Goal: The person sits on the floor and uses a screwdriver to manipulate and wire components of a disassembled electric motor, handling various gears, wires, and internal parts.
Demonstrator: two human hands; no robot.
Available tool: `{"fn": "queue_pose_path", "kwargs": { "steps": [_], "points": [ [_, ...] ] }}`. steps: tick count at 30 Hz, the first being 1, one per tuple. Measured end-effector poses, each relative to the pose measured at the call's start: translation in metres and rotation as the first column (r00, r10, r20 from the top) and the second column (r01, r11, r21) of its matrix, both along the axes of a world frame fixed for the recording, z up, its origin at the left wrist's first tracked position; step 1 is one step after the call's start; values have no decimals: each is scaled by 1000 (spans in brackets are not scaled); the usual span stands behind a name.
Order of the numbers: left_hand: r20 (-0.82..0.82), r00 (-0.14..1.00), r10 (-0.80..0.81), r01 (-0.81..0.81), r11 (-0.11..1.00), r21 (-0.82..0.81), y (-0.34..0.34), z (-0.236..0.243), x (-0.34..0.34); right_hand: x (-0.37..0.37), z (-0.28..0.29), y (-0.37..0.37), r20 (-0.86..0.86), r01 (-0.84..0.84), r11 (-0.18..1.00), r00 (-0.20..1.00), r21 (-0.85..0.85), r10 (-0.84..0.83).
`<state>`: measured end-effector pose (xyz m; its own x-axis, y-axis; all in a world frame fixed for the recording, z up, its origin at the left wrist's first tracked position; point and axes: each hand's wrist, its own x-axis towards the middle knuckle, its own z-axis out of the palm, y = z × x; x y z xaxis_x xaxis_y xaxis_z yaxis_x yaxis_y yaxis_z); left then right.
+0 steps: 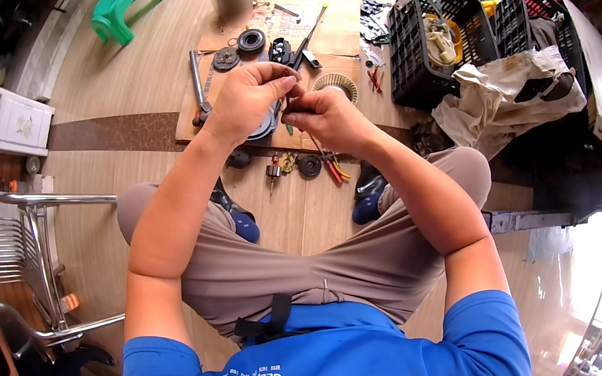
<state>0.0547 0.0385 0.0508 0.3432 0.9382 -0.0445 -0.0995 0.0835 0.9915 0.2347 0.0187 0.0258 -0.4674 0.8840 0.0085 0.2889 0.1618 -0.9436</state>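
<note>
My left hand point(239, 107) and my right hand point(336, 118) meet above a low work board point(344, 35). Thumb and fingers of each are pinched together at the tips, around something small and dark that I cannot make out. Just right of the fingers lies a cream ribbed fan wheel point(336, 83). Beyond them are a black ring-shaped part point(251, 40) and a grey disc point(225, 59). A round grey part is half hidden beneath my hands. Toward me on the floor sit a motor armature point(273, 170), a black round part point(309, 164) and pliers point(335, 172) with red and yellow handles.
A hammer point(197, 86) lies along the board's left edge. Black crates point(436, 48) full of tools and cloth stand at the right, with a pale rag point(508, 100) draped beside them. There is a green stool point(123, 11) at the far left and a metal chair point(13, 257) nearer.
</note>
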Motion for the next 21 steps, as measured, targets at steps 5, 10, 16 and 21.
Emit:
{"fn": "queue_pose_path", "kwargs": {
  "steps": [5,10,16,21],
  "points": [
    [-106,989,103,-98,994,48,-2,-2,1,-2,-5,0,-2,44,998,999,-50,-44],
    [-228,960,162,-138,984,116,-3,-3,2,-5,5,-3,99,6,987,995,162,-22],
    [-438,828,350,-242,928,284,-8,0,19,-9,-3,-5,233,58,932,961,357,-150],
    [-379,856,353,-300,934,192,-4,-3,15,-12,-3,-7,129,92,959,983,269,-131]
  ]
}}
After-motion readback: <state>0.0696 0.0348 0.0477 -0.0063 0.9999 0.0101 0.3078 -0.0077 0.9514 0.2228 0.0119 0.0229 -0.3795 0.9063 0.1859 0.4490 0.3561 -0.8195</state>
